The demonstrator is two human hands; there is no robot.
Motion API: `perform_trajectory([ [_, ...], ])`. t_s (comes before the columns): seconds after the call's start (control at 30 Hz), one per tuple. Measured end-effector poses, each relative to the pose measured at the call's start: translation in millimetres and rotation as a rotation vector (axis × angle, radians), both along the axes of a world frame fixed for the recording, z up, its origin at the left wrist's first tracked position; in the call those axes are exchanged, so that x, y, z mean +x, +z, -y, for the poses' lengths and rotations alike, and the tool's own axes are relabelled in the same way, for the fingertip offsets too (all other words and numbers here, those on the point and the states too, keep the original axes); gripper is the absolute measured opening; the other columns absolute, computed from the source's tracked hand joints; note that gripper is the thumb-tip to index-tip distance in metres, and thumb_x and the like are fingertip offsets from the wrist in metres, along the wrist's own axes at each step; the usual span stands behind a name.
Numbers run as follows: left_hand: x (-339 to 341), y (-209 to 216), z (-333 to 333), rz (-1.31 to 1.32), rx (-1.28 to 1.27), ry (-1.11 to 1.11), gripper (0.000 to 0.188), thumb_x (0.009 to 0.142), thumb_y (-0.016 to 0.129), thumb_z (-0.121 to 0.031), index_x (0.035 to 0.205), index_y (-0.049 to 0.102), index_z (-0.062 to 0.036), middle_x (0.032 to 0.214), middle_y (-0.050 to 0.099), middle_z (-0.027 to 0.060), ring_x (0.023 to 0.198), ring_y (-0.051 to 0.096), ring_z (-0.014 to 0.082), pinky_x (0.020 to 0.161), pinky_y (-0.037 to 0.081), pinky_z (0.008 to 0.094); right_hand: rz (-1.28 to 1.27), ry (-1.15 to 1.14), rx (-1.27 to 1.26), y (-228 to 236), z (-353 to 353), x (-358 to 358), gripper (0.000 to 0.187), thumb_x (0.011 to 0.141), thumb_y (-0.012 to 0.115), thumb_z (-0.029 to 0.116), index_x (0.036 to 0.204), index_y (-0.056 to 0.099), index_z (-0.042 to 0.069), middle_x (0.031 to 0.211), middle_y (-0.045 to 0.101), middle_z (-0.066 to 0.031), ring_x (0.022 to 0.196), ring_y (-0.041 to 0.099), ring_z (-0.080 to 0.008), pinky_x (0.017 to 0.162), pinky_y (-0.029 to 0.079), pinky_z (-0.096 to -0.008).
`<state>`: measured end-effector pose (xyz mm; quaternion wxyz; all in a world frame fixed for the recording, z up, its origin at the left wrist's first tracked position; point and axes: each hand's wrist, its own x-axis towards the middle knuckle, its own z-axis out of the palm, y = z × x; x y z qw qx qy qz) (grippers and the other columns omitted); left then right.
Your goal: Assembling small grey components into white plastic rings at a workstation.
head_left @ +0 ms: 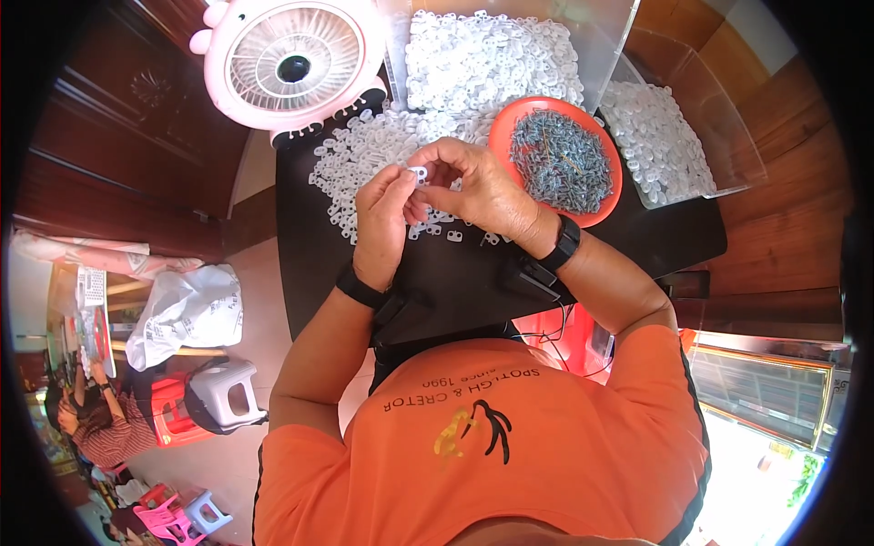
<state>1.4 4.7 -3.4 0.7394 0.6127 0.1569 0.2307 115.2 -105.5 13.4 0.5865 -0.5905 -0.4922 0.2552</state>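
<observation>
Above the near part of the black table, my left hand (381, 217) pinches a small white plastic piece (420, 173) with dark holes in it between thumb and fingers. My right hand (487, 193) comes in from the right, its fingers curled and closed close to that piece. Whatever its fingertips may hold is hidden. Under and beyond both hands spreads a loose heap of similar white plastic pieces (350, 150). Right of my right hand, a round red plate (500, 136) holds a pile of small grey metal screws (560, 168).
A clear plastic bin (619, 41) full of white pieces stands at the back, with a second clear bin (728, 155) to its right. At the far left is a pink-and-white fan (293, 68). A person (100, 423) sits beyond stools on the left.
</observation>
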Motion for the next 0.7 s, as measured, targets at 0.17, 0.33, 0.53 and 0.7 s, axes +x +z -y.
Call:
perform_trajectory([
  [0.17, -0.2, -3.3, 4.0, -0.035, 0.013, 0.007, 0.025, 0.092, 0.050, -0.023, 0.087, 0.060, -0.0011, 0.065, 0.057, 0.0013, 0.053, 0.049, 0.0066, 0.050, 0.037, 0.0188, 0.491, -0.176, 0.042, 3.6, 1.9, -7.6, 0.032, 0.074, 0.070, 0.004, 0.104, 0.061, 0.005, 0.082, 0.057, -0.0072, 0.068, 0.060, -0.0166, 0.061, 0.050, -0.0278],
  [0.33, -0.8, -6.1, 1.6, -0.003, 0.023, 0.020, 0.028, 0.093, 0.048, -0.025, 0.087, 0.060, -0.0008, 0.066, 0.058, 0.0019, 0.055, 0.050, 0.0064, 0.052, 0.039, 0.0200, 0.588, -0.191, 0.114, 6.6, 3.1, -6.7, 0.028, 0.074, 0.070, 0.008, 0.101, 0.062, 0.004, 0.082, 0.060, -0.0106, 0.068, 0.062, -0.0241, 0.062, 0.051, -0.0319],
  [0.53, -0.8, -0.6, 5.0, 0.005, 0.046, 0.024, 0.028, 0.093, 0.047, -0.025, 0.084, 0.059, -0.0009, 0.063, 0.055, 0.0012, 0.054, 0.049, 0.0063, 0.052, 0.038, 0.0198, 0.599, -0.176, 0.127, 4.4, 3.2, -3.6, 0.021, 0.078, 0.066, 0.014, 0.096, 0.062, 0.004, 0.082, 0.064, -0.0126, 0.072, 0.064, -0.0296, 0.063, 0.051, -0.0367],
  [0.7, -0.3, 0.1, 7.0, 0.054, 0.056, 0.021, 0.026, 0.092, 0.048, -0.022, 0.080, 0.058, -0.0017, 0.061, 0.052, 0.0002, 0.053, 0.048, 0.0061, 0.050, 0.037, 0.0194, 0.635, -0.166, 0.137, 5.4, 6.4, -3.1, 0.018, 0.080, 0.063, 0.015, 0.094, 0.061, 0.005, 0.080, 0.064, -0.0127, 0.072, 0.064, -0.0307, 0.063, 0.051, -0.0386],
])
